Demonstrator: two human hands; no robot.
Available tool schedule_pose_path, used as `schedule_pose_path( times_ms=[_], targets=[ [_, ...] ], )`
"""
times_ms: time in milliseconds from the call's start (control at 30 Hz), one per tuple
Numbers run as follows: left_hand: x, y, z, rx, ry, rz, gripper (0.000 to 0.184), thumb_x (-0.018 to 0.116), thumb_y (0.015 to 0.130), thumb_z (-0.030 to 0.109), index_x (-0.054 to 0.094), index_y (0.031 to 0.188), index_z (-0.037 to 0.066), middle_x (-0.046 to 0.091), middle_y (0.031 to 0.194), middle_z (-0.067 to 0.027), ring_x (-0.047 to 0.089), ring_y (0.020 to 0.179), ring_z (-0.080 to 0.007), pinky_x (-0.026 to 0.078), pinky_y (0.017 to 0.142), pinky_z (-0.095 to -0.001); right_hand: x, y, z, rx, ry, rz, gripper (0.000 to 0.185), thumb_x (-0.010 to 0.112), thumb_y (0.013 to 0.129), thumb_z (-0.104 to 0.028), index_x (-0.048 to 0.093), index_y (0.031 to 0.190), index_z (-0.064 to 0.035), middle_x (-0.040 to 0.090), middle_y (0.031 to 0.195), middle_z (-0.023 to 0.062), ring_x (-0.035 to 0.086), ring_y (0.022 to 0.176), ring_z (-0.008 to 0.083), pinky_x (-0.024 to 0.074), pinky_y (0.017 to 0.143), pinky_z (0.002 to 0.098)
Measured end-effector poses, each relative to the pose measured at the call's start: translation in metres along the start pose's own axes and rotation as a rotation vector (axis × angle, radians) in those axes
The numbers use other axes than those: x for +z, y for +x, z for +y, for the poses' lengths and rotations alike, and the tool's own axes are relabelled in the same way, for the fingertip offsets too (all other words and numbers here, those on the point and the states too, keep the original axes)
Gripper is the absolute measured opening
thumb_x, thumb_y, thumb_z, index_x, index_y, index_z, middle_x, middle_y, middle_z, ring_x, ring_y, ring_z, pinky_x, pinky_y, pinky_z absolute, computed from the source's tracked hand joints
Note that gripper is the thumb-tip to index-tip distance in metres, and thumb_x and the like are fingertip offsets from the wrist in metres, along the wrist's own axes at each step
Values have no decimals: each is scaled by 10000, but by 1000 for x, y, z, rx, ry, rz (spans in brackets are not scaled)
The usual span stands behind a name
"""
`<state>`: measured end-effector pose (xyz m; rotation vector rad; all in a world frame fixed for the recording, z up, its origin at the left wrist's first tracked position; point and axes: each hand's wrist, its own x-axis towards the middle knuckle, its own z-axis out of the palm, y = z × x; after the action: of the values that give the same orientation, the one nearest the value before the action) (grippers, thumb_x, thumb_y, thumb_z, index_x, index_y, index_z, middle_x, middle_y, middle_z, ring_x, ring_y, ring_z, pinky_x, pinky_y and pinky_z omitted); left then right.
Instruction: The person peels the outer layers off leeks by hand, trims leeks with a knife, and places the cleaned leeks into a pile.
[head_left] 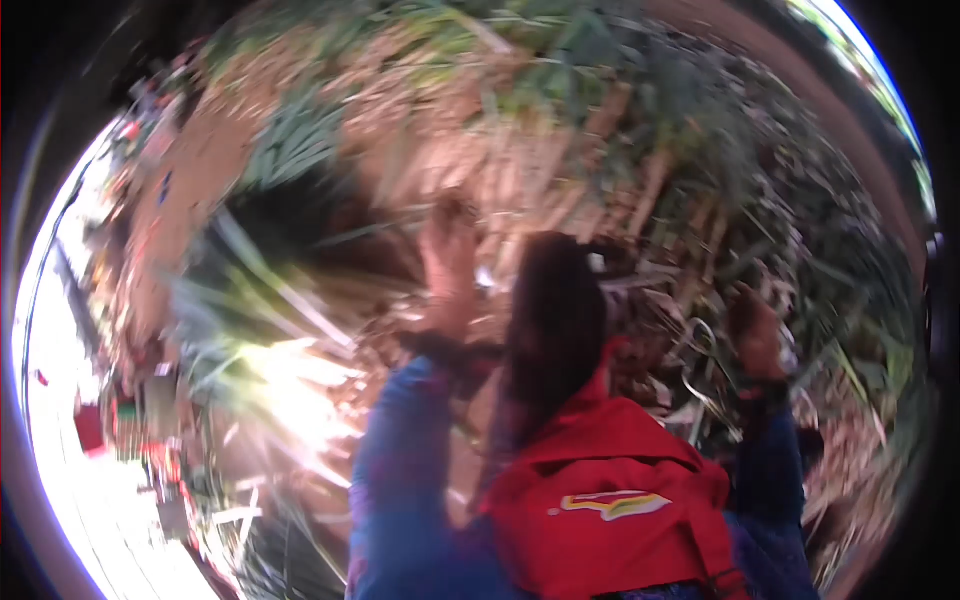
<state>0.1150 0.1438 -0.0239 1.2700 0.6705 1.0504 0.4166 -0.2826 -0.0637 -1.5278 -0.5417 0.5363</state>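
In the blurred head view, my left hand reaches forward from a blue sleeve over the leaf-strewn ground, beside a long green leaf. Motion smears its fingers, and what it may hold does not show clearly. My right hand is lower and to the right, near a curled pale leaf strip and dry leaf litter. Its fingers are too dark and blurred to make out. Between the hands are a dark trouser leg and a red cloth with a printed logo.
Long green leaves and cut stalks cover the ground ahead. A sunlit leafy clump is at the left. Red and green objects stand at the far left. Bare soil shows at the upper left.
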Motion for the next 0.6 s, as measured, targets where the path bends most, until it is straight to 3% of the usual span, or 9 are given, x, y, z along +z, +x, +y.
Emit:
schedule_pose_path(
  times_ms=[33, 67, 167, 200, 233, 267, 400, 533, 600],
  targets=[
    [38, 6, 25, -39, -48, -93, 280, 619, 906, 142, 553, 1175, 98, 618, 1043, -41, 609, 917, -166, 509, 751, -328, 14, -18, -3, -49, -171, 24, 275, 508, 979, -183, 592, 1194, -34, 641, 975, 29, 577, 818, 107, 481, 729, 271],
    [83, -2, 63, -115, -214, -175, 289, 589, 924, 153, 549, 1204, 92, 626, 1086, -61, 625, 970, -185, 509, 761, -327, 30, -38, -2, -248, -143, 168, 251, 523, 956, -178, 611, 1154, -52, 649, 962, 51, 602, 837, 131, 490, 727, 283],
    [169, -10, 103, -124, -183, -421, 323, 577, 930, 175, 539, 1230, 59, 625, 1101, -77, 627, 1024, -205, 512, 782, -325, 19, -45, 25, 584, 773, 407, 187, 590, 888, -194, 634, 1030, -80, 661, 890, 68, 640, 780, 204, 509, 632, 330],
    [192, -10, 101, -139, -222, -467, 325, 585, 924, 168, 539, 1226, 57, 624, 1090, -75, 628, 1020, -204, 514, 776, -323, 22, -45, 45, 621, 812, 427, 175, 595, 885, -203, 637, 1002, -80, 661, 869, 56, 634, 747, 201, 507, 609, 339],
    [210, -7, 93, -182, -223, -484, 321, 592, 919, 164, 538, 1219, 62, 624, 1083, -74, 630, 1013, -202, 515, 770, -321, 24, -48, 52, 671, 906, 384, 183, 583, 899, -183, 649, 1004, -50, 650, 915, 84, 646, 785, 220, 573, 649, 358],
    [227, -3, 82, -226, -225, -492, 318, 598, 914, 161, 538, 1213, 67, 623, 1076, -72, 632, 1005, -200, 516, 763, -320, 41, -46, 45, 672, 822, 493, 194, 586, 896, -194, 640, 1025, -58, 650, 922, 85, 651, 811, 229, 557, 660, 361],
    [272, 11, 33, -412, -129, -448, 307, 622, 898, 146, 533, 1186, 89, 624, 1062, -65, 642, 971, -191, 519, 740, -320, 49, -19, 55, 694, 741, 502, 217, 589, 893, -229, 624, 1047, -80, 662, 942, 74, 657, 871, 235, 518, 709, 364],
    [286, 17, -1, -505, -84, -394, 311, 641, 868, 114, 547, 1156, 45, 596, 988, -51, 624, 852, -171, 503, 661, -285, 14, 34, 96, 581, 631, 562, 223, 586, 882, -235, 624, 1051, -93, 668, 933, 63, 657, 870, 229, 515, 717, 361],
    [291, 22, -10, -531, -59, -421, 260, 625, 888, 118, 565, 1137, 73, 620, 962, -28, 628, 848, -146, 492, 690, -274, -12, 61, 125, 534, 576, 606, 218, 584, 875, -228, 624, 1052, -107, 670, 934, 56, 656, 869, 221, 509, 727, 362]
  ],
)
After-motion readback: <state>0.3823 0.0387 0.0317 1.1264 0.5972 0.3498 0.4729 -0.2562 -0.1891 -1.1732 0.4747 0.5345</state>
